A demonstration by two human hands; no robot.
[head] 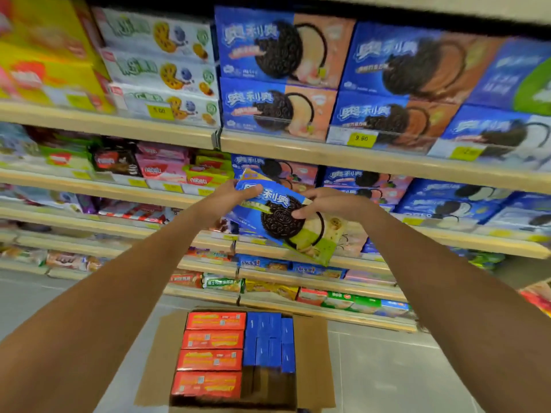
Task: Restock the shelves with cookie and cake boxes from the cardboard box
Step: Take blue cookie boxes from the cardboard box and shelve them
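The cookie box [277, 225], at 12 o'clock from the carton [310, 353], long axis 10 to 4 o'clock, printed face toward the camera, is gripped by left hand [229, 201] and right hand [328, 204], fingers hiding its upper edge.

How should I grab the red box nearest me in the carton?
From above, grip the right end of the nearest red box. The next red box presses its far side, but the empty gap in the cardboard box beside that end probably leaves finger room.
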